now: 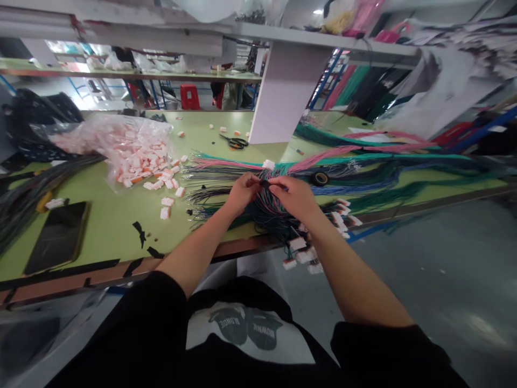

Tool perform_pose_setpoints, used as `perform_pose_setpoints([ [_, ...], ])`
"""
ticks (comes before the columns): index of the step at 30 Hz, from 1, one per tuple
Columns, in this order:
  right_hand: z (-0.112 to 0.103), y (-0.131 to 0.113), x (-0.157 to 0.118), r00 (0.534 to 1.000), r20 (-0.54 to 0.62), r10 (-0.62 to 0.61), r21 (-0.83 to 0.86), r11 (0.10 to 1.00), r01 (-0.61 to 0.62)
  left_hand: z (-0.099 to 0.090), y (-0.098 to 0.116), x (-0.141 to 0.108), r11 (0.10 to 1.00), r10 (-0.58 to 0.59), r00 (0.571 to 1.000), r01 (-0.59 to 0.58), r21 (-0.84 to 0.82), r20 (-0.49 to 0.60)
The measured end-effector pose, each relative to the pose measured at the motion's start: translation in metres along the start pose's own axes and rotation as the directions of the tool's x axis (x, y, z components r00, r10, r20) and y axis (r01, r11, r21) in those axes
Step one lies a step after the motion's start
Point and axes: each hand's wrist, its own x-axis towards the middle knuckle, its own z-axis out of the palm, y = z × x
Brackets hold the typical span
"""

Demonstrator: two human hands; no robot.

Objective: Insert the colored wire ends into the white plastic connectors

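Observation:
My left hand (pixel 243 192) and my right hand (pixel 295 198) meet over a bundle of thin wires at the middle of the table. Between their pinched fingertips is a small dark piece that looks like black tape (pixel 265 184). Just beyond the fingers lies a white connector (pixel 269 164). Pink, green, blue and black wires (pixel 226 173) spread left with bare-looking ends. Below my right hand, several white connectors (pixel 298 243) hang past the table edge on their wires. A roll of black tape (pixel 319 178) rests on the wires to the right.
At left, a clear plastic bag (pixel 121 134) spills white-and-orange connectors (pixel 161 178). A phone (pixel 58 234) lies near the front edge, with black tape strips (pixel 139 234) nearby. Scissors (pixel 234 141) lie behind, beside a white upright panel (pixel 283 91) under a shelf. Long wires stretch right.

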Motion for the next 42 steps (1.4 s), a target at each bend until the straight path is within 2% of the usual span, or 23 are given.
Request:
perform_pose_setpoints([
  [8, 0.001, 0.000, 0.004, 1.000, 0.021, 0.021, -0.089, 0.996, -0.019, 0.002, -0.005, 0.003, 0.999, 0.039, 0.998, -0.041, 0.031, 0.052],
  [21, -0.003, -0.008, 0.004, 0.997, 0.068, 0.028, -0.191, 0.982, -0.014, -0.001, -0.006, 0.002, 0.972, 0.119, 0.989, -0.133, 0.194, 0.084],
  [27, -0.003, -0.010, 0.003, 0.996, 0.085, 0.031, -0.259, 0.966, -0.007, 0.001, -0.001, -0.002, 0.959, 0.171, 0.985, -0.163, 0.234, -0.014],
  [31, -0.001, -0.003, 0.013, 0.985, 0.170, 0.033, -0.263, 0.965, 0.013, 0.006, 0.002, -0.003, 0.989, 0.103, 0.993, -0.096, 0.112, -0.058],
  [34, 0.001, -0.002, 0.022, 0.973, 0.229, -0.001, -0.265, 0.962, 0.063, 0.005, 0.005, -0.003, 1.000, -0.017, 0.999, 0.017, -0.011, -0.028],
  [37, 0.002, -0.006, 0.025, 0.982, 0.173, -0.080, -0.314, 0.940, 0.132, -0.001, 0.006, -0.001, 0.977, -0.140, 0.988, 0.149, -0.152, 0.071],
  [40, 0.004, -0.010, 0.025, 0.976, 0.105, -0.191, -0.381, 0.899, 0.217, -0.008, 0.006, 0.002, 0.933, -0.172, 0.966, 0.224, -0.284, 0.194],
  [42, 0.007, -0.009, 0.026, 0.964, 0.061, -0.259, -0.367, 0.893, 0.263, -0.012, 0.007, 0.003, 0.894, -0.201, 0.948, 0.281, -0.348, 0.248],
])
